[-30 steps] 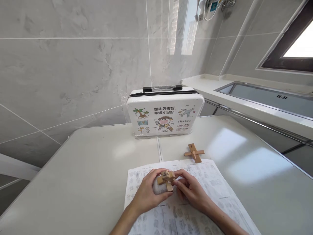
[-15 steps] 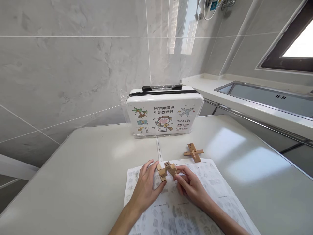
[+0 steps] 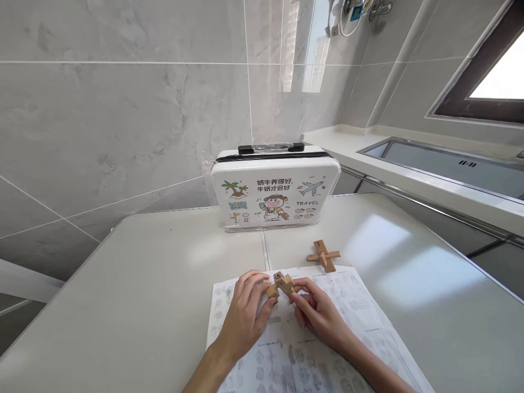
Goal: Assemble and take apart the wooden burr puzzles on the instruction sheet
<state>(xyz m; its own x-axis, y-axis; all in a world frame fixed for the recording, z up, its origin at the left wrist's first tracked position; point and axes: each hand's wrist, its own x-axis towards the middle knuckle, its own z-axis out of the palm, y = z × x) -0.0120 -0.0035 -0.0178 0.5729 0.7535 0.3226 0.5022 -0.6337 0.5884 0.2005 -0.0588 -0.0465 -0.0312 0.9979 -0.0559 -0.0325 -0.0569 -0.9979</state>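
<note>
On the white counter, at its near side, we've got a printed sheet w/ rows of small grey figures, too faint to read from here. Over it, approx. mid-sheet near the far edge, we see both hands at work on small wooden pcs.

L hand: grip closed on the L block, fingers on the far side, thumb on the near side, back of hand up. R hand: grip pinching the R block btwn thumb & index finger, other fingers curled under. One face of the wood btwn the hands has a dark handwritten mark, like a "G". The 2 blocks are right up against each other; we can't tell if they're interlocked.

Just past the sheet, a bit R of the hands, a wooden cross lies on the counter, made of crossed pcs, also w/ a dark mark; its near end is at the sheet's edge. Farther back, we see a white case standing upright in clear plastic, cartoon prints & "TRAVEL" on front, black handle fittings on top.
</note>
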